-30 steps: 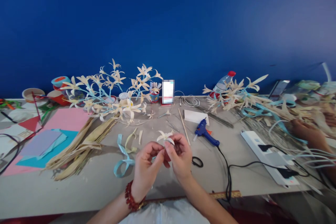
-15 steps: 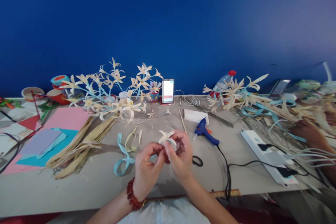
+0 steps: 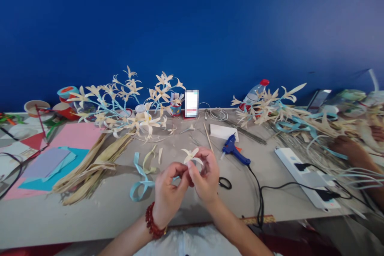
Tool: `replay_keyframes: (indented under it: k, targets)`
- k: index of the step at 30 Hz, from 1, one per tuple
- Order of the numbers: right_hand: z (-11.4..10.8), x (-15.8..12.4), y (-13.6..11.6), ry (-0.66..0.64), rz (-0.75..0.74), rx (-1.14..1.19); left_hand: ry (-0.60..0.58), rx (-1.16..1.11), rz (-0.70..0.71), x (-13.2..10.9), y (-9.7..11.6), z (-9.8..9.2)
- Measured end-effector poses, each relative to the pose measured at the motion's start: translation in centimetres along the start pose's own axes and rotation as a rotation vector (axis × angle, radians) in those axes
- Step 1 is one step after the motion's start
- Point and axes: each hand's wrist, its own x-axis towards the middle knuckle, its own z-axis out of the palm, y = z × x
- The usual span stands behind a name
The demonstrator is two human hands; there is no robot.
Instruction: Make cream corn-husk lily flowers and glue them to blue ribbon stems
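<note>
A cream flower with narrow pointed petals (image 3: 191,154) is held up at the centre, its base hidden among fingers. My right hand (image 3: 206,176) pinches it from the right, thumb in front just under the petals. Close against it, my left hand (image 3: 171,186), below which a red bead bracelet (image 3: 153,224) sits, has thumb and forefinger pressed together at the flower's base. A bit of light blue ribbon (image 3: 143,184) shows at the left fingers and trails onto the table in a loop. Pale husk scraps (image 3: 149,162) lie just beyond the left hand.
A blue glue gun (image 3: 235,150) and a white power strip (image 3: 300,176) with cords lie to the right. Husk bundles (image 3: 90,172) and coloured paper (image 3: 60,164) lie left. Finished flower branches (image 3: 120,96) stand behind, near a phone (image 3: 191,104). Another person's hand (image 3: 348,150) is far right.
Hardly anything differs. Both my hands keep their pinch on the flower and ribbon, with only a very slight shift of the fingers. The other person's hand has moved slightly left.
</note>
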Motion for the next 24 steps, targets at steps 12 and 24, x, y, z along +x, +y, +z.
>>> replay_keyframes:
  k: [12, 24]
  targets:
    - [-0.02, -0.07, 0.14, -0.001, 0.009, -0.03, -0.007, -0.022, -0.019, 0.02, 0.13, -0.01]
    - [-0.07, -0.14, 0.07, -0.031, 0.043, -0.071, 0.022, 0.018, 0.003, -0.05, 0.07, 0.0]
